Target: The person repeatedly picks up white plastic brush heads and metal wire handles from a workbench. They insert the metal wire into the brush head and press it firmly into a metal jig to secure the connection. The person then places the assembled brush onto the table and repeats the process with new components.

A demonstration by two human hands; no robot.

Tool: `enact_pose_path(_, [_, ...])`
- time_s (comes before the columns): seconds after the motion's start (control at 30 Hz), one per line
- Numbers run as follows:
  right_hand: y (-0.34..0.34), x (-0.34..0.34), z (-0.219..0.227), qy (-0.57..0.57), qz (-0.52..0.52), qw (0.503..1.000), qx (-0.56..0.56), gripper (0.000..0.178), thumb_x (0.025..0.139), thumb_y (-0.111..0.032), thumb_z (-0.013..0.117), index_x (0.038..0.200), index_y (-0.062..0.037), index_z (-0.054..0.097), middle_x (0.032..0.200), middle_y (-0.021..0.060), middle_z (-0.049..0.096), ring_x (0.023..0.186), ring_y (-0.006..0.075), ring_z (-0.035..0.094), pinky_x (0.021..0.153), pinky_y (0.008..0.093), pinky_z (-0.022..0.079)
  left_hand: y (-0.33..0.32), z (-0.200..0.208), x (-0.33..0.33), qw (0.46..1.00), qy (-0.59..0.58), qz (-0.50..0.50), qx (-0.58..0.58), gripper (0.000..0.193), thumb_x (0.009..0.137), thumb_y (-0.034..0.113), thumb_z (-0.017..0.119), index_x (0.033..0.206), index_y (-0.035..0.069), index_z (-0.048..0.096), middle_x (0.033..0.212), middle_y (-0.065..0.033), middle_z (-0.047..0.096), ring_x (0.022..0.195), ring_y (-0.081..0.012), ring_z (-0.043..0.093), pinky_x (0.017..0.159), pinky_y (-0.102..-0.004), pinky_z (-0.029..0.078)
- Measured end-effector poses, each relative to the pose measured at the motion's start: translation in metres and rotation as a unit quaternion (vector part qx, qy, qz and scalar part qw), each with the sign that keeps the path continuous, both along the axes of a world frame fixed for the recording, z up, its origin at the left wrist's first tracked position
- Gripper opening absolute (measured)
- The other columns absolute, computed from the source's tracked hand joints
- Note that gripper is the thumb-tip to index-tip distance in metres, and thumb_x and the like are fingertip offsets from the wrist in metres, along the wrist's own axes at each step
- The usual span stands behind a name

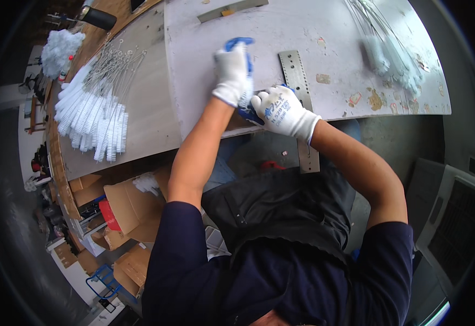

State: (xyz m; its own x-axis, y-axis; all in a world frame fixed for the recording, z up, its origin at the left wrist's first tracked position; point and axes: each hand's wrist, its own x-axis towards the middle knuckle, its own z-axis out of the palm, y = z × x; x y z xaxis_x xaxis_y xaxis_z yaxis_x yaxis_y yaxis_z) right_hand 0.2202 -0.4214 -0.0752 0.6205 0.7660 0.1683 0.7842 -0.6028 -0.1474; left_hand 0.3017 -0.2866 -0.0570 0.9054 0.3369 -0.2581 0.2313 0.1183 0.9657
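My left hand point(232, 70), in a white glove with a blue palm, is raised over the table; motion smears its fingers. My right hand point(285, 111), gloved alike, is closed near the table's front edge. A short white bristly piece, seemingly a wire-handled brush point(245, 98), shows between the left wrist and the right fingers, gripped by the right hand; most of it is hidden. Beneath the right hand runs a perforated metal strip point(296, 76), its near end point(309, 157) jutting past the table edge.
Many white brushes with looped wire handles point(93, 117) lie piled at left. More brushes point(392, 62) lie at far right. A metal bar point(232, 10) sits at the back of the table point(194, 54). Cardboard boxes point(131, 209) stand below left, near white fluffy material point(61, 49) higher up.
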Motion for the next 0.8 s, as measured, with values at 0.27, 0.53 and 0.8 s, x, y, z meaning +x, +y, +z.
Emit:
enact_pose_path(0.27, [0.033,0.003,0.024,0.065,-0.106,0.992,-0.032,0.032,0.088,-0.042,0.067,0.090,-0.0098,0.066,0.082,0.0121,0.072,0.079,0.0295,0.072,0.073,0.0415,0.055,0.063,-0.030,0.005,0.962,-0.096,-0.039,0.253,0.022,0.096,0.015,0.057,0.097,0.001,0.074,0.068,-0.0027,0.063,0.056,-0.0123,0.058,0.051,-0.0298,0.048])
enact_pose_path(0.53, [0.018,-0.001,0.013,-0.016,-0.074,0.997,0.016,0.034,0.087,-0.039,0.070,0.094,-0.0063,0.065,0.087,0.0133,0.068,0.086,0.0303,0.068,0.077,0.0432,0.054,0.248,0.031,-0.079,0.710,-0.062,0.131,0.689,0.048,0.091,0.024,0.067,0.136,0.010,0.057,0.121,-0.0176,0.060,0.111,-0.0364,0.058,0.096,-0.0489,0.045])
enact_pose_path(0.8, [0.017,-0.002,0.009,-0.041,-0.036,0.995,0.087,0.036,0.082,-0.034,0.074,0.098,-0.0033,0.062,0.091,0.0129,0.063,0.091,0.0321,0.063,0.081,0.0446,0.051,0.364,0.035,-0.106,0.509,0.104,0.017,0.855,0.037,0.087,0.020,0.063,0.124,0.021,0.066,0.117,-0.0092,0.065,0.112,-0.0299,0.059,0.099,-0.0486,0.041])
